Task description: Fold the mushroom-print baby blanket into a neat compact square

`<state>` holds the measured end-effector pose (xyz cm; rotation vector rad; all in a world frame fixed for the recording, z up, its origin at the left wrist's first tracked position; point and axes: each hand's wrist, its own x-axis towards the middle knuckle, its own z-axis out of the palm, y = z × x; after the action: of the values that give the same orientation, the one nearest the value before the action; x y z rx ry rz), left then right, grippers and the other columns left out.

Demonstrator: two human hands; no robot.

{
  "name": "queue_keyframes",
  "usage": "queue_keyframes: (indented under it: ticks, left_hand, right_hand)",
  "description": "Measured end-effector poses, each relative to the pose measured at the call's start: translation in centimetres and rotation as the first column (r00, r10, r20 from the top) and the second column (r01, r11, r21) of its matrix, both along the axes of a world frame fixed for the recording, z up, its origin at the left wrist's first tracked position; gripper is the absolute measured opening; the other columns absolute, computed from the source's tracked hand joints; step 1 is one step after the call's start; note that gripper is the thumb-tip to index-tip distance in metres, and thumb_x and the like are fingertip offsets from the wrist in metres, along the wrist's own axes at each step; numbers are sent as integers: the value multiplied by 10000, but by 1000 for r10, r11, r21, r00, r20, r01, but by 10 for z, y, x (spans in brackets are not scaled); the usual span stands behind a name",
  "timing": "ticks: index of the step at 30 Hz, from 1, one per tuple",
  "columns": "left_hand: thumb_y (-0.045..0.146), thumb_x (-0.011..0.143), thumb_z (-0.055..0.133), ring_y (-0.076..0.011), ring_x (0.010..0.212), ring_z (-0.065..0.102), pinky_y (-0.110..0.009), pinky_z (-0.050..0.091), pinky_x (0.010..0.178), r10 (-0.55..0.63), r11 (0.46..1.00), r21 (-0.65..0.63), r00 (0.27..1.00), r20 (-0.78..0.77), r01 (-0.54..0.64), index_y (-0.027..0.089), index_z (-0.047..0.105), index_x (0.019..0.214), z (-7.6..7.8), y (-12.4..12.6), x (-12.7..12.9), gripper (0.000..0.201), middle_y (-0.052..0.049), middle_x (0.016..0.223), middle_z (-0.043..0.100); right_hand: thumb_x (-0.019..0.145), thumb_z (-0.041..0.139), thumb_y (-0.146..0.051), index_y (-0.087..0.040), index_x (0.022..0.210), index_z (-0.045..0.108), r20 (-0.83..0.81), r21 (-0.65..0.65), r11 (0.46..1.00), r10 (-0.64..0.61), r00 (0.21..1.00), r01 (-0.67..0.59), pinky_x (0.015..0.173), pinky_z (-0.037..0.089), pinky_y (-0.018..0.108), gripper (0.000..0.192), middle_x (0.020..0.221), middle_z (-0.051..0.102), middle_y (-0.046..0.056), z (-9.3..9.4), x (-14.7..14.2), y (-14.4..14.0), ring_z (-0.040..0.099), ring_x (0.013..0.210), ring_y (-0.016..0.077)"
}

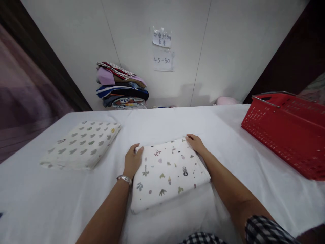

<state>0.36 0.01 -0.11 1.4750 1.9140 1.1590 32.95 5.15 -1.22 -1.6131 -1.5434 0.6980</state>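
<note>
White cloth covers the table (38, 200) in front of you, w/ a pale panelled wall (76, 40) behind it and two paper notes (162, 49) taped up there; the lower one reads 45-50.

Your folded cloth (167, 174), white w/ small plant and animal prints, lies flat at table centre, right in front of you. It's a near-square pad, turned a bit: long axis runs from near-left to far-right, far corners pointing toward the wall, near-left corner closest to your body.

Your left hand (132, 161) sits at the pad's far-left corner, fingers flat and loosely spread, thumb side touching the edge. Not clamped on anything, just resting against it. There's a silver bracelet (124, 178) on that wrist. Your right hand (196, 143) lies at the far-right corner, palm down, fingers laid over the edge; also flat, pressing rather than pinching. Can't tell if any fingertips tuck under the fabric.

A 2nd folded cloth (81, 145), white w/ grey-green leaf prints, lies to the left, well apart from yours, its long axis also slanting toward far-right. A red plastic basket (289, 132) w/ a metal handle sits at the right edge. A stack of mixed folded clothes (122, 86) is piled against the wall beyond the table, left of centre. Something pink (225, 100) shows just past the far edge.
</note>
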Motion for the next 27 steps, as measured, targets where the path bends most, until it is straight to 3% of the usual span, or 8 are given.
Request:
queue_keyframes:
  ticks: [2,4,7,9,12,22,25,27]
  left_hand:
    - [514,747,539,-171,716,521,-293,427,701,-5,1000,10,1000,2,5,197,614,1081,-1,0,0,466,-9,757,588]
    - [523,747,535,-162,641,497,-290,420,653,-12,1000,6,1000,7,12,190,611,1088,-3,1,-1,482,7,678,555]
    - [532,748,531,-145,532,436,-281,391,571,-20,1000,-11,1000,15,20,184,607,1098,-5,1,-1,500,41,563,475]
    - [532,749,531,-145,525,433,-278,385,564,-17,1000,-9,1000,15,17,192,608,1095,-5,1,-2,491,47,547,463]
    - [535,751,525,-160,568,472,-286,398,599,-19,1000,-6,1000,-11,19,199,616,1089,-5,1,-2,486,41,546,473]
    - [534,775,488,-186,632,536,-313,435,660,-25,999,-26,997,-67,23,195,608,1113,-5,2,-2,493,14,596,536]
    - [507,792,485,-206,773,589,-332,460,753,-19,1000,-15,990,-137,17,177,586,1143,-1,1,-3,493,-53,837,640]
    - [478,811,474,-225,915,596,-353,455,843,-28,999,22,970,-242,34,163,541,1201,6,-1,-2,505,-108,1120,608]
  right_hand:
    - [784,530,-425,-232,1158,613,66,59,998,16,998,-20,911,432,442,429,1152,631,77,9,-6,-14,568,1058,260]
    - [823,511,-455,-248,1301,507,175,126,980,128,976,-151,1019,347,459,521,1344,500,80,22,-18,-35,441,1239,271]
    - [872,447,-519,-296,1430,307,340,73,852,467,816,-518,1114,206,435,616,1488,296,18,40,-40,-64,238,1373,241]
    - [876,421,-554,-293,1455,235,417,-57,763,604,679,-644,1133,133,440,661,1512,223,12,43,-51,-69,170,1395,242]
    - [879,388,-579,-226,1453,258,505,-177,770,606,615,-613,1131,69,468,686,1516,187,58,36,-54,-58,134,1400,268]
    - [894,259,-629,-206,1463,222,601,-169,786,560,569,-595,1132,26,446,711,1526,135,54,21,-49,-45,89,1408,245]
    - [891,238,-640,-195,1467,205,605,-187,784,567,560,-592,1132,16,439,728,1529,116,54,21,-50,-45,73,1411,239]
    - [892,224,-642,-185,1469,194,613,-199,786,566,552,-585,1132,13,437,736,1531,106,56,22,-50,-44,61,1412,231]
